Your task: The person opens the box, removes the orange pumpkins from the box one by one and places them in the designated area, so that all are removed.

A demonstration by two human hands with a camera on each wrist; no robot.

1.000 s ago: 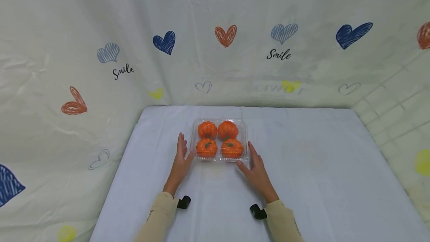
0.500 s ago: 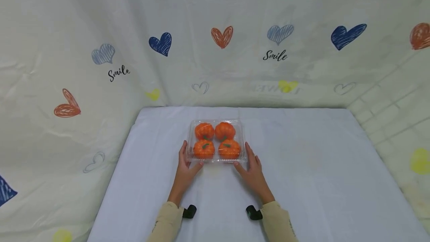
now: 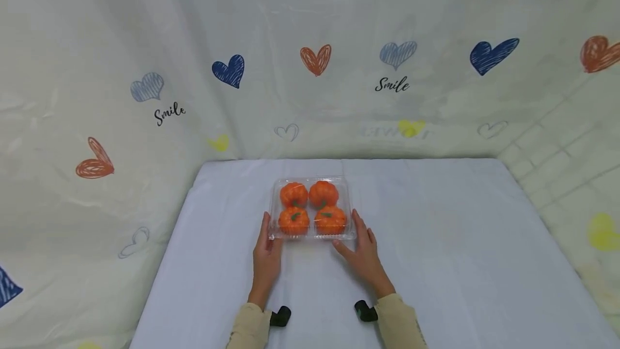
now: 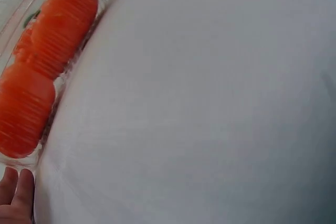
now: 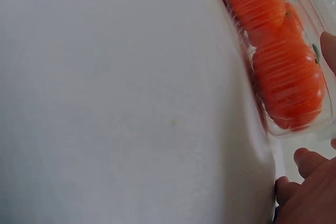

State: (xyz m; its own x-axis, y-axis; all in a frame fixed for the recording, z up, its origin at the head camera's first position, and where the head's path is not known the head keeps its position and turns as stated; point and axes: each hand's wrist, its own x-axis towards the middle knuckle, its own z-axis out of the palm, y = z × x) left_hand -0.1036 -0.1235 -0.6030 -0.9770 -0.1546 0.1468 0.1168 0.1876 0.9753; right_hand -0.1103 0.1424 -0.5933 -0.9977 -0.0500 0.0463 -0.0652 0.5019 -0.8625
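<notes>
A clear plastic clamshell box (image 3: 311, 237) lies on the table with several small orange pumpkins (image 3: 330, 221) inside, their green stems showing. Its lid is down. My left hand (image 3: 266, 268) is at the box's front left corner, fingers straight along the left side; in the left wrist view its fingertips (image 4: 23, 187) are right at the box end. On the other side, my right hand (image 3: 365, 263) is spread around the front right corner, thumb near the front edge. The right wrist view shows its thumb (image 5: 329, 51) overlapping the lid and its other fingers (image 5: 310, 161) beside the box end.
A white cloth covers the table (image 3: 436, 252). Behind it and at both sides hangs a pale curtain (image 3: 349, 139) printed with hearts and "Smile". Each wrist carries a small black camera mount (image 3: 281, 316) at the cuff of a beige sleeve (image 3: 399, 319).
My left hand has moved right and up against the box's left side, its thumb drawn in. The right hand stays at the right corner. The head view has shifted slightly.
</notes>
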